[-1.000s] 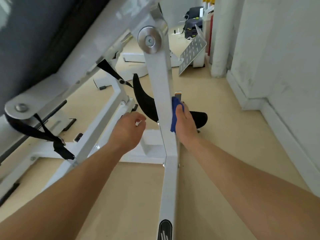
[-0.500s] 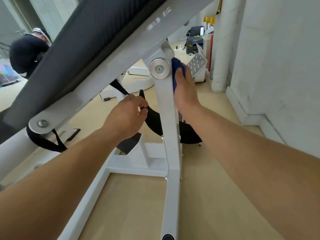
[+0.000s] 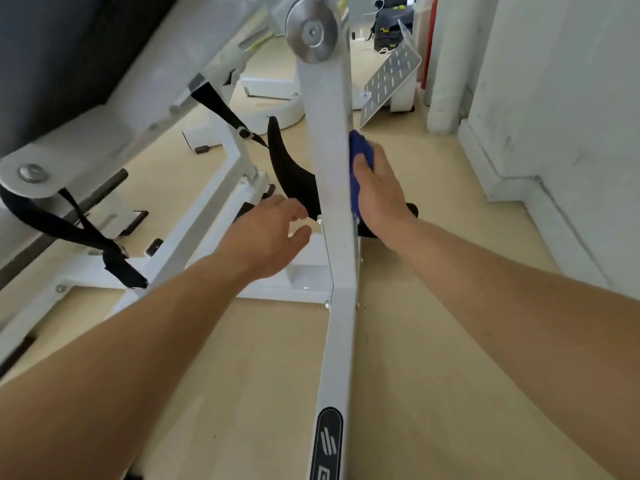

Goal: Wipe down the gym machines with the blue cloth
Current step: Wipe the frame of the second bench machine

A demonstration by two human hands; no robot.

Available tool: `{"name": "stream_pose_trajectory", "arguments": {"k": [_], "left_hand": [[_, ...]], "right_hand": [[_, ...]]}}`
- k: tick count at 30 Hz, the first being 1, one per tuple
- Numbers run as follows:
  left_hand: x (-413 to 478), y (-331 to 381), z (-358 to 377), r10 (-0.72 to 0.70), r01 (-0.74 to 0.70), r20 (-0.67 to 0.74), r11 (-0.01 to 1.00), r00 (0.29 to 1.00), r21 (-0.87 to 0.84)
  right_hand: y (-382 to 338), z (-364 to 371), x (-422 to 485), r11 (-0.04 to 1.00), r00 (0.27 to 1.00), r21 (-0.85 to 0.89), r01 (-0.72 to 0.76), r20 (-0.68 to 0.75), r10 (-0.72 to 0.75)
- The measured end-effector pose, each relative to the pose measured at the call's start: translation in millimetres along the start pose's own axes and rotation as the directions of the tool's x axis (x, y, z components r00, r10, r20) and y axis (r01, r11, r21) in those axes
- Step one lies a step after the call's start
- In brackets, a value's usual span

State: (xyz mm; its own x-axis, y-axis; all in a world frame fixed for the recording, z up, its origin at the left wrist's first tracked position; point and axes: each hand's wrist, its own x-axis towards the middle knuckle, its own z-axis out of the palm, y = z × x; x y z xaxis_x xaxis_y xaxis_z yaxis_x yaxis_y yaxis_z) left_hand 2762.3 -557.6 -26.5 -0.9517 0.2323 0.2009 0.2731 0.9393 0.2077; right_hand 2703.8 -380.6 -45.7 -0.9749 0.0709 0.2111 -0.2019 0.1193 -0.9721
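The pale wooden floor (image 3: 263,382) fills the lower half of the view, and a white wall (image 3: 571,98) runs along from 1 to 4 o'clock. The gym machine (image 3: 214,209) spreads its white frame from 7 up to 12 o'clock, with a dark padded board (image 3: 52,46) tilted overhead at 10 o'clock. Its white post (image 3: 329,188) rises through the middle from 6 to 12 o'clock (leaning slightly left towards the top) and ends in a round metal disc (image 3: 311,29). A black strap (image 3: 69,226) hangs from the frame at 9 o'clock, and a curved black pad (image 3: 291,171) sits just left of the post. A perforated white plate (image 3: 388,81) leans on the floor at 1 o'clock.

The right hand (image 3: 381,199) lies against the post's right face, just right of centre. It grips the blue cloth (image 3: 360,154), bunched between thumb and palm and pressed to that face; the other fingers are hidden behind the hand. The left hand (image 3: 270,237) hovers just left of the post at 9 o'clock from the right hand, fingers loose and slightly spread, holding nothing; whether its fingertips touch the black pad cannot be told. A black logo badge (image 3: 329,441) marks the post at 6 o'clock.
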Motion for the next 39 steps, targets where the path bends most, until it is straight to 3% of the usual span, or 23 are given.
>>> {"name": "stream_pose_trajectory", "arguments": {"k": [3, 6, 13, 21, 28, 33, 36, 39], "left_hand": [[5.0, -3.4, 13.6, -0.027, 0.028, 0.006, 0.997, 1.000, -0.066], [4.6, -0.4, 28.6, -0.032, 0.034, 0.030, 0.996, 0.999, -0.079], [-6.5, 4.5, 75.6, -0.050, 0.052, 0.043, 0.998, 0.998, -0.035], [-10.3, -9.9, 95.2, -0.094, 0.096, 0.050, 0.995, 0.994, -0.026], [-30.3, -15.0, 104.7, -0.155, 0.157, 0.084, 0.988, 0.984, -0.012], [-29.1, -18.4, 117.8, -0.188, 0.193, 0.101, 0.981, 0.977, -0.035], [-27.1, -13.7, 124.0, -0.185, 0.191, 0.085, 0.980, 0.979, -0.063], [-29.6, -8.2, 132.4, -0.188, 0.197, 0.082, 0.974, 0.979, -0.113]], "right_hand": [[-16.9, 4.3, 17.1, 0.993, 0.992, 0.045, 0.108, -0.076, -0.104], [12.3, 7.3, -5.4, 0.990, 0.989, -0.032, 0.136, -0.060, -0.138], [111.3, 11.5, -49.0, 0.998, 0.999, -0.045, -0.041, 0.024, 0.042], [124.8, 14.0, 0.2, 0.975, 0.984, 0.146, -0.170, -0.020, 0.174], [166.8, 12.2, -69.4, 0.962, 0.956, -0.037, -0.271, 0.108, 0.273], [142.1, 13.0, -25.4, 0.968, 0.977, 0.133, -0.212, 0.040, 0.208], [162.3, 16.1, -56.0, 0.980, 0.980, -0.034, -0.194, 0.031, 0.195], [189.9, 13.7, -83.8, 0.942, 0.949, -0.173, -0.287, 0.084, 0.305]]}}
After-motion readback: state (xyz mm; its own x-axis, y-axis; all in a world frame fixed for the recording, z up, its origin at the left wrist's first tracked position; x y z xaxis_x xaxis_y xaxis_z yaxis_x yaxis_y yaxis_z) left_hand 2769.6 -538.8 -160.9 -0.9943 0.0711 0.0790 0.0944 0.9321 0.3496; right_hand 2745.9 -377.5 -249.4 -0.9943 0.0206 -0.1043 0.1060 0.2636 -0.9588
